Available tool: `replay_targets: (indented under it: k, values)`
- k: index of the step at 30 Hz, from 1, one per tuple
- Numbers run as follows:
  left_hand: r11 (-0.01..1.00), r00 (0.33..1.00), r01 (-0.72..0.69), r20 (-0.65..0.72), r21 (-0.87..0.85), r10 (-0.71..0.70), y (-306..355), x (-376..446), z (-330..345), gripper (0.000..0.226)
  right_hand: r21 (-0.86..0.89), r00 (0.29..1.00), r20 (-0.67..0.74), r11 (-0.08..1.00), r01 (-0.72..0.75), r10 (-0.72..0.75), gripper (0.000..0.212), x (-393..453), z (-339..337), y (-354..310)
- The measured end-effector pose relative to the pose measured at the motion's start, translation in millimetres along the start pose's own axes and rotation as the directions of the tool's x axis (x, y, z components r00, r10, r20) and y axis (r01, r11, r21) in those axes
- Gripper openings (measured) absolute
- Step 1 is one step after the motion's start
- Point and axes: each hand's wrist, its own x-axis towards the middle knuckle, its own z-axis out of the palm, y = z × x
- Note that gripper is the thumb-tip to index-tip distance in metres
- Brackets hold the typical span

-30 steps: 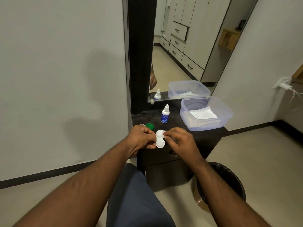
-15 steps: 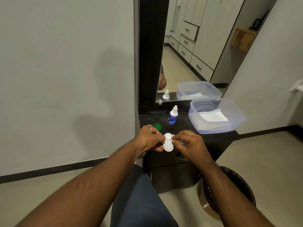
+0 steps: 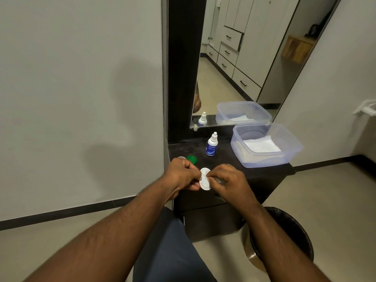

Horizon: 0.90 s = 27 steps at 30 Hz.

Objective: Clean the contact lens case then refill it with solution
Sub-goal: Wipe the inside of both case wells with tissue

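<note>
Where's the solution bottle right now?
In the head view, the solution bottle stands upright at the back of the dark cabinet top, left of the plastic tub.

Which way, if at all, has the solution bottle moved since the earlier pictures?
No. The solution bottle stands where it did, between the green cap and the plastic tub; only the camera shifted.

case: white, two open wells, pinched between both hands | bottle: white-blue, upright, capped, beyond the grip

Label on the solution bottle is unreadable
</note>
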Motion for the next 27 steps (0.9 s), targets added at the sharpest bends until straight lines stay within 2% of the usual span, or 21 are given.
replay_targets:
  k: [2,6,10,13,17,22,27]
  values:
    - [1.000,1.000,-0.001,-0.001,-0.004,0.001,-0.4,0.0,0.5,0.009,-0.013,1.000,-0.011,1.000,-0.026,0.026,0.011,1.3,0.4,0.3]
    - [1.000,1.000,-0.005,-0.007,-0.012,0.005,-0.8,-0.6,1.1,0.009,-0.041,0.998,0.058,0.999,-0.010,0.013,0.013,3.4,1.9,-2.1]
    - [1.000,1.000,-0.013,-0.016,-0.024,0.013,-1.1,-1.1,1.2,0.009,-0.062,0.997,0.022,0.996,-0.071,0.073,0.015,6.0,0.3,-1.4]
    - [0.999,1.000,-0.013,-0.013,-0.033,0.013,-2.2,-1.5,0.5,0.010,-0.055,0.992,0.122,0.998,-0.020,0.027,0.012,8.1,0.2,-4.1]
    - [0.998,0.999,-0.032,-0.009,-0.058,0.032,-3.6,-1.6,-0.1,0.009,-0.094,0.987,0.159,0.996,-0.011,0.026,0.019,18.6,-5.1,-9.5]
    - [0.998,0.999,-0.033,-0.013,-0.059,0.033,-3.5,-2.4,1.0,0.010,-0.145,0.904,0.424,0.989,0.007,0.056,0.021,38.0,-17.2,-14.1]
    - [0.997,0.999,-0.038,-0.012,-0.063,0.037,-5.6,-2.3,0.0,0.011,-0.193,0.861,0.505,0.980,0.047,0.058,0.022,50.9,-21.6,-18.9]
